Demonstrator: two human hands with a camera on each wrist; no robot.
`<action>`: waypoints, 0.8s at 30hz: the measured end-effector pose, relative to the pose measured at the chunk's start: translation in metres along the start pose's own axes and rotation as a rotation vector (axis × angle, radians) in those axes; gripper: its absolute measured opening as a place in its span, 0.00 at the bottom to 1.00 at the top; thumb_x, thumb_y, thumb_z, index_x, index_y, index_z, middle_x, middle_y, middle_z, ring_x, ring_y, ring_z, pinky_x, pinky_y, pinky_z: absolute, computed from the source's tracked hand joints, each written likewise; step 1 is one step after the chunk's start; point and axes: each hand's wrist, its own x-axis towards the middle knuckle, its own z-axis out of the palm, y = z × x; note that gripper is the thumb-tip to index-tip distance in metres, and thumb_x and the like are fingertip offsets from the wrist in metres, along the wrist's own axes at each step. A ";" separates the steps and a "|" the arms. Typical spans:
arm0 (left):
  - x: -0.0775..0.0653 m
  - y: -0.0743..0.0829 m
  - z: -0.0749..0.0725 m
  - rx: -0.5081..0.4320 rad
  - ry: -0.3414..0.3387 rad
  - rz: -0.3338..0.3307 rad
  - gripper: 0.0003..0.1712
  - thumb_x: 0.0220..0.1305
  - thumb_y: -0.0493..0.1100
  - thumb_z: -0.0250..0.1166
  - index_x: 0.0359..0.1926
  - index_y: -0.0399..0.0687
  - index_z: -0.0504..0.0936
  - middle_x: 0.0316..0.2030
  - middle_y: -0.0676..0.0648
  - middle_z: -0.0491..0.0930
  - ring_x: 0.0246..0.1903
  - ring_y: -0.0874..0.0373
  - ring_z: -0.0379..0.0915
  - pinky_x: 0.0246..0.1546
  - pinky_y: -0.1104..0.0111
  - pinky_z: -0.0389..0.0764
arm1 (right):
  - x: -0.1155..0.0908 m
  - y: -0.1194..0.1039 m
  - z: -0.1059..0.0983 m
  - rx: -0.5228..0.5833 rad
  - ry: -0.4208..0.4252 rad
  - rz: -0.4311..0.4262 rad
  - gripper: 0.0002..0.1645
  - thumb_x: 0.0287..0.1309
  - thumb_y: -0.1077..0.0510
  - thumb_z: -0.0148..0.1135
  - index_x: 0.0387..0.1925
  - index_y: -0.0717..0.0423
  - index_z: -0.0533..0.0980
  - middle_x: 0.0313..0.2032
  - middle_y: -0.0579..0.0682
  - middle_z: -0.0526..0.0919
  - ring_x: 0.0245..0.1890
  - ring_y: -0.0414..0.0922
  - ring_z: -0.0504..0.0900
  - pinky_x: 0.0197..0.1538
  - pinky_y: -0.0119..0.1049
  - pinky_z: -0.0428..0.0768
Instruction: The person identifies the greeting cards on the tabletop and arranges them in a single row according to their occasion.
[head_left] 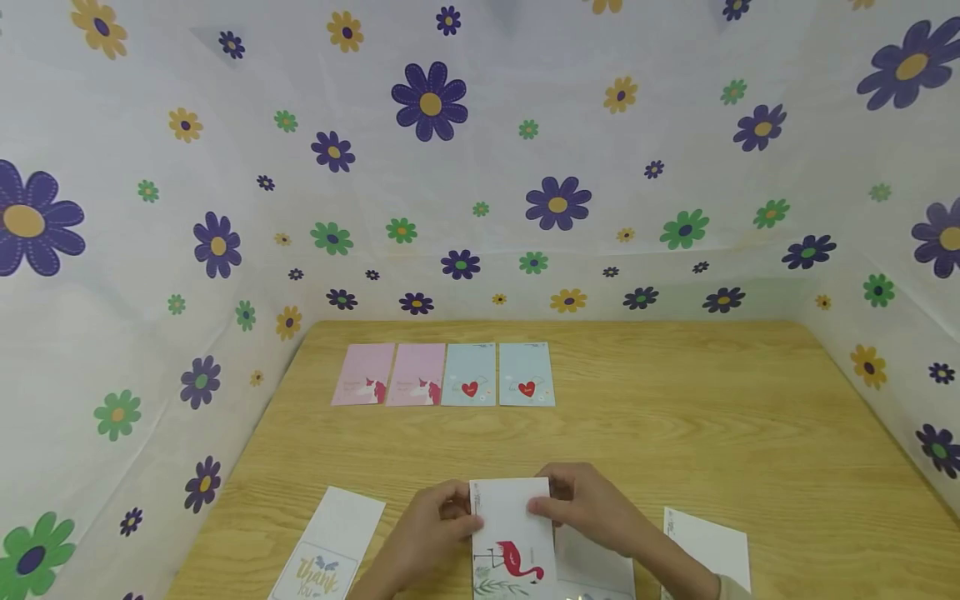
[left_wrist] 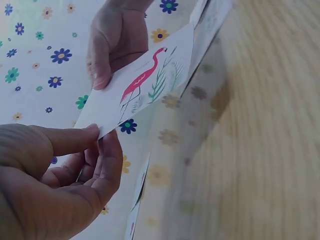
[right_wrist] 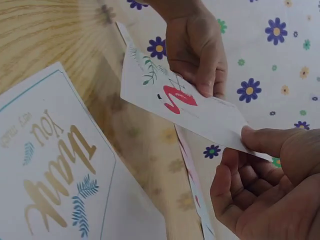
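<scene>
Between my two hands is a white card with a red flamingo and green leaves [head_left: 513, 521], held above the table's near side. My left hand [head_left: 427, 537] pinches its left edge between thumb and fingers, seen close in the left wrist view. On the opposite edge, near the top corner, my right hand [head_left: 596, 508] pinches it with thumb above and fingers curled beneath. A white card [head_left: 600, 562] lies below, partly covered by the flamingo card and right hand. Gold "thank you" lettering marks a card [right_wrist: 65, 165] in the right wrist view.
Toward the back stand in a row two pink unicorn cards [head_left: 415, 375] and two light blue heart cards [head_left: 527, 375], lying flat. A "thank you" card [head_left: 330, 542] lies at front left, another white card [head_left: 708, 546] at front right. Flowered cloth [head_left: 495, 158] surrounds the wooden table [head_left: 675, 417].
</scene>
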 end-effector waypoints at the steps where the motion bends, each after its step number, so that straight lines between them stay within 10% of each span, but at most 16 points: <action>1: 0.001 0.002 -0.001 -0.015 0.012 0.000 0.09 0.65 0.33 0.71 0.45 0.37 0.82 0.36 0.48 0.82 0.37 0.55 0.79 0.37 0.70 0.84 | 0.000 -0.001 -0.001 0.006 0.009 0.013 0.07 0.67 0.57 0.69 0.40 0.58 0.83 0.35 0.48 0.87 0.32 0.42 0.82 0.35 0.32 0.83; 24: 0.041 0.024 0.010 -0.075 0.165 0.064 0.17 0.71 0.38 0.67 0.57 0.34 0.81 0.35 0.46 0.82 0.31 0.56 0.81 0.33 0.62 0.87 | 0.002 -0.001 -0.029 0.121 0.165 0.073 0.12 0.66 0.59 0.69 0.44 0.66 0.82 0.33 0.53 0.86 0.28 0.44 0.80 0.34 0.33 0.83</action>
